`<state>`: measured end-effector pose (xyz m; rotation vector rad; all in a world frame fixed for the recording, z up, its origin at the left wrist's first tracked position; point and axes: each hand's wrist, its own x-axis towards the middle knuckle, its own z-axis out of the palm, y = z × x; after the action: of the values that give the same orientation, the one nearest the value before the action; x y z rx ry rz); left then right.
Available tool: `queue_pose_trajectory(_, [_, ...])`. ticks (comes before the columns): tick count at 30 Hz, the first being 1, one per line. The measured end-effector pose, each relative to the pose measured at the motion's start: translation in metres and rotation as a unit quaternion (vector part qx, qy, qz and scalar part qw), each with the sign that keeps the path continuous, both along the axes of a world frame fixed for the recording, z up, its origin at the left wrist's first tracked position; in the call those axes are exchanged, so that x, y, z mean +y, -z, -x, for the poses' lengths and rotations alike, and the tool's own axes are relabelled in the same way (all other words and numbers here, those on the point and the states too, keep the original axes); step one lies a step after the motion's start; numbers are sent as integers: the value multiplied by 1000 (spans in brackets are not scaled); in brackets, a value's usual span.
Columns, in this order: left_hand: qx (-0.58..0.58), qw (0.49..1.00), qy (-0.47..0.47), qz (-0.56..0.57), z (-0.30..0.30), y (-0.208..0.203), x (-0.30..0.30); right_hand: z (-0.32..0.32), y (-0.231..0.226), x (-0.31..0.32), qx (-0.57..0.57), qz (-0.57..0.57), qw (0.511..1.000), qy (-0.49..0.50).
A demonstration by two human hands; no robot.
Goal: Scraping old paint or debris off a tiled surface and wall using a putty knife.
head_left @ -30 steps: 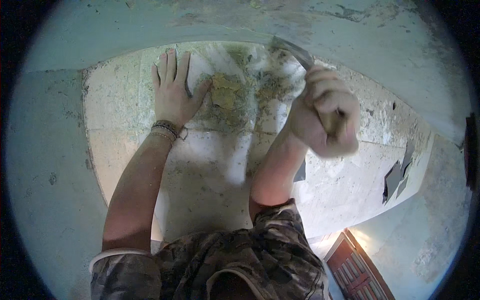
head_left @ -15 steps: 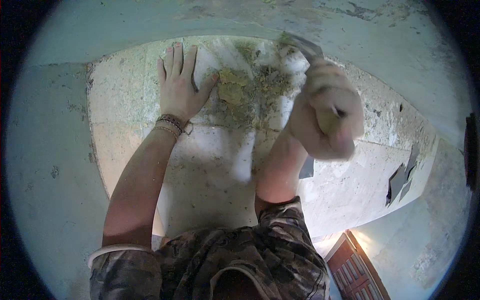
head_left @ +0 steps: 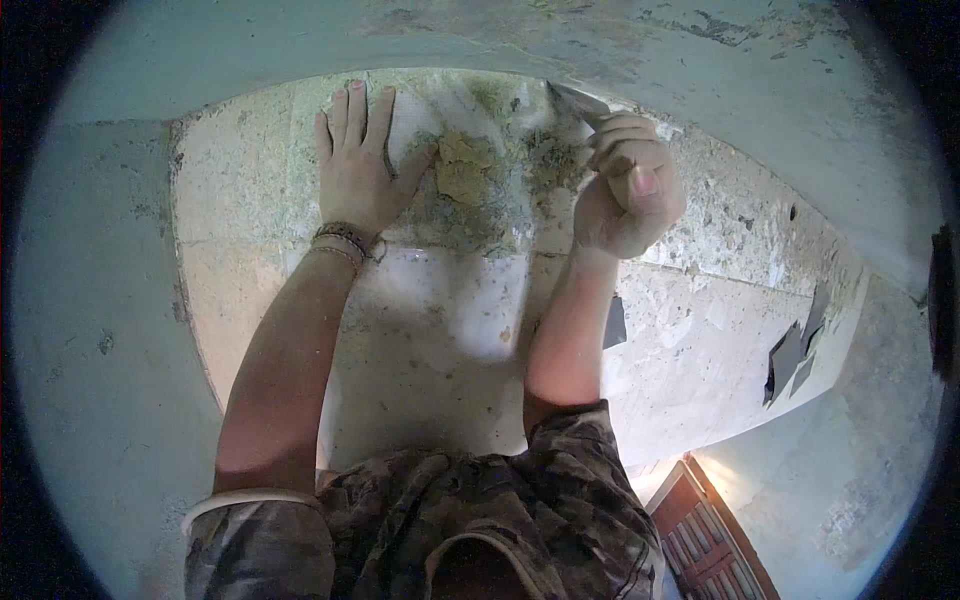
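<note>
My left hand [head_left: 357,170] lies flat with fingers spread on a pale, stained surface [head_left: 420,400]. Bracelets [head_left: 342,240] circle that wrist. Right of its thumb is a rough yellow-brown patch [head_left: 465,168] where the covering has come off. My right hand [head_left: 630,185] is closed round a scraper; its handle is hidden inside the fist. The scraper's dark, flat blade [head_left: 577,100] points up and left, at the surface's far edge. Whether the blade touches the surface, I cannot tell.
Blue-green, flaking walls [head_left: 95,290] border the surface at left and beyond. Dark torn pieces [head_left: 790,355] show at the right, and a small dark grey piece [head_left: 615,322] sits beside my right forearm. A reddish-brown louvred door [head_left: 710,540] appears at lower right.
My right hand has come down and to the left with the scraper, from a blurred, closer position. My left hand has stayed in place.
</note>
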<state>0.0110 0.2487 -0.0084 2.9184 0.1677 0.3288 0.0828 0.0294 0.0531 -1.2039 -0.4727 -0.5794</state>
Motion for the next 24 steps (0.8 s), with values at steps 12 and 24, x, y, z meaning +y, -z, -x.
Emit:
queue_pose_trajectory(12, [3,1000,-6,-9,1,6,1,39,-67,-32,269,637,715,104])
queue_pose_trajectory(24, [-2,1000,-2,-12,0,11,0,28,-100,-49,348,581,733,69])
